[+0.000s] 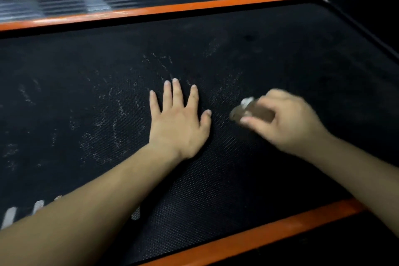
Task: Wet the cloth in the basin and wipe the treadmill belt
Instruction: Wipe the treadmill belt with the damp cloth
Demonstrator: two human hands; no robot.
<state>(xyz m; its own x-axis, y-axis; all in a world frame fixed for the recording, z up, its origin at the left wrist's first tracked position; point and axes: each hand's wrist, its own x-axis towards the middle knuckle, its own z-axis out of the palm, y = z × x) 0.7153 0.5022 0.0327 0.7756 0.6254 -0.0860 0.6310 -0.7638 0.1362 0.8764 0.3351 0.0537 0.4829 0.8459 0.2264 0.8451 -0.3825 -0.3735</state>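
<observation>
The black textured treadmill belt (269,54) fills most of the view, with pale dusty smears across its middle and left. My left hand (179,121) lies flat on the belt, palm down and fingers spread. Just to its right, my right hand (285,119) is blurred and bunched around a small brownish cloth (244,110) with a white corner, which presses on the belt. Only the cloth's left end shows past my fingers. The basin is out of view.
Orange side rails border the belt at the far side (151,9) and near side (269,235). A ribbed grey footplate (64,4) runs beyond the far rail. White stripe markings (13,216) sit at the lower left. Everything around is dark.
</observation>
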